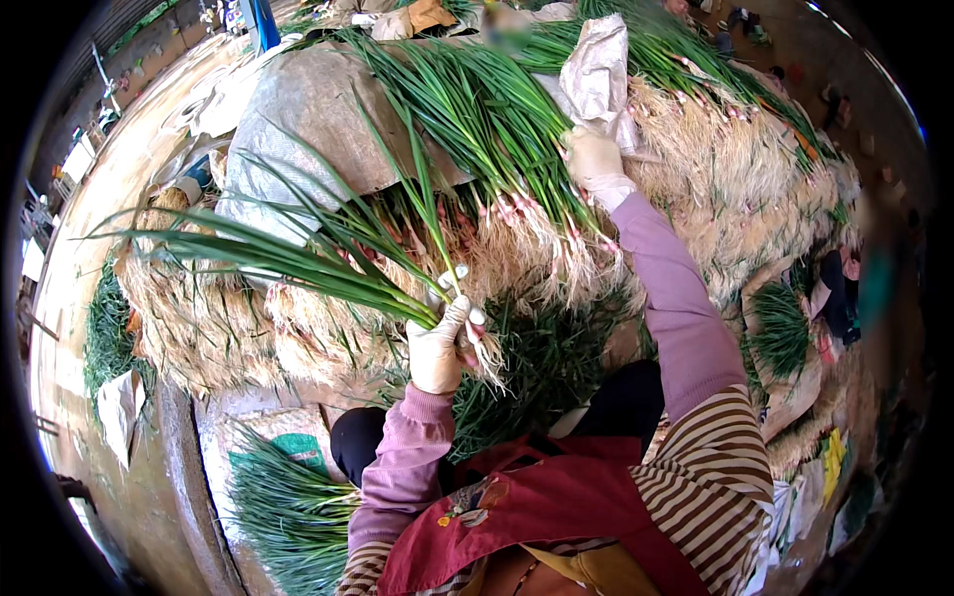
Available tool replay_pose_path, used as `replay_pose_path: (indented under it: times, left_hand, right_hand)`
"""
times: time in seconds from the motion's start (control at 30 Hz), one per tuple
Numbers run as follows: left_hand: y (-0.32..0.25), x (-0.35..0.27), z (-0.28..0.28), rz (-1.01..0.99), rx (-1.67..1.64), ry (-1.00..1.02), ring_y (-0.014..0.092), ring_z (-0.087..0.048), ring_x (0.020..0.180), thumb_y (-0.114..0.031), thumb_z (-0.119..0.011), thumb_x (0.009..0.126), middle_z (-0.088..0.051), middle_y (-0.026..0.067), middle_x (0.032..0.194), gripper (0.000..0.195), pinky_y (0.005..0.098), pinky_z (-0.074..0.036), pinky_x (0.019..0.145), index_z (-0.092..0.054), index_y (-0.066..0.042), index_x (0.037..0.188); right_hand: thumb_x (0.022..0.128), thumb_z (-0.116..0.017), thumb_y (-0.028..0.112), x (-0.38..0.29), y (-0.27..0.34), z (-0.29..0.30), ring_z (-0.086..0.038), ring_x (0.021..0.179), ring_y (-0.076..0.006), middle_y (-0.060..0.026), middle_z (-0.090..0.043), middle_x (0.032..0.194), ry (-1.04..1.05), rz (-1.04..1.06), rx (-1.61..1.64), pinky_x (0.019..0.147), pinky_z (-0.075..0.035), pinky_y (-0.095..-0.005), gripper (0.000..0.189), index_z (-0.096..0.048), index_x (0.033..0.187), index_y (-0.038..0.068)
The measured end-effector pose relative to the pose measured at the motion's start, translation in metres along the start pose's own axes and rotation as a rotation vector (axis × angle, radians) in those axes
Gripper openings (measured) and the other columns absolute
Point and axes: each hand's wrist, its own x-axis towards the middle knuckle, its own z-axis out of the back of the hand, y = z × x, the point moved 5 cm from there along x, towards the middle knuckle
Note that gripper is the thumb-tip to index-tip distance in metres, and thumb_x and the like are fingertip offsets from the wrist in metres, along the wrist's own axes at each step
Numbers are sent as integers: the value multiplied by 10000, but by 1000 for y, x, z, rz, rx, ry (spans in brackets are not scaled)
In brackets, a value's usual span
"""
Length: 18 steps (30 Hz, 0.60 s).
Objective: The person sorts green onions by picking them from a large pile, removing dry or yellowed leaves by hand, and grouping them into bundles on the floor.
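Note:
In a pale glove, my left hand (436,350) grips a small bunch of spring onions (358,290), their long green leaves fanning to the left and their pinkish bulbs and roots hanging by my fingers. My right hand (594,160), gloved too, reaches forward onto a row of spring onions (507,127) laid on the heap, at the leaves near a crumpled white woven sack (594,74). Its fingertips are partly hidden, so whether they hold stalks is unclear.
A grey woven sheet (320,112) covers the heap's left part. Masses of pale roots (715,164) face me. Loose green leaves (536,357) lie by my knees. More spring onions (291,506) rest on a sack at lower left. People are visible at far right.

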Motion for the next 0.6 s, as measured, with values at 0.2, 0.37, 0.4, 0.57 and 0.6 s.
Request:
replay_pose_path:
  times: [0.2, 0.37, 0.4, 0.57, 0.6]
  left_hand:
    - [9, 5, 8, 84, -23, -60, 81, -497, 434, -135, -568, 895, -618, 46, 674, 222, 196, -341, 343, -598, -28, 1088]
    - [15, 8, -1, 135, -109, 38, 82, -540, 575, -94, -596, 871, -628, 41, 765, 228, 195, -427, 518, -607, -19, 1086]
    - [14, 7, -1, 138, -115, 55, 81, -539, 578, -87, -602, 865, -624, 38, 772, 235, 195, -429, 520, -605, -19, 1090]
    - [8, 0, 11, 77, -117, 69, 81, -563, 592, -89, -597, 860, -597, 18, 734, 291, 184, -394, 386, -556, -23, 1141]
    - [4, -2, 4, 112, -73, 98, 69, -548, 582, -109, -589, 873, -598, 13, 739, 289, 182, -368, 367, -549, -20, 1144]
  right_hand:
    - [836, -537, 226, 21, -10, -55, -651, 808, -300, -167, -662, 854, 216, -105, -279, 642, -527, -395, 250, -702, 810, 39]
    - [785, -547, 153, 38, -37, -78, -660, 757, -297, -152, -678, 835, 205, -179, -369, 577, -507, -404, 188, -711, 783, 62]
    - [777, -559, 148, 41, -42, -84, -665, 745, -285, -155, -679, 833, 203, -189, -397, 575, -508, -398, 174, -711, 784, 66]
    - [767, -600, 165, 32, -8, -27, -657, 831, -328, -191, -664, 858, 353, -100, -197, 705, -513, -404, 163, -695, 814, 41]
    - [773, -599, 172, 29, -24, -29, -653, 843, -333, -199, -661, 873, 341, -136, -193, 713, -510, -408, 175, -692, 827, 34]
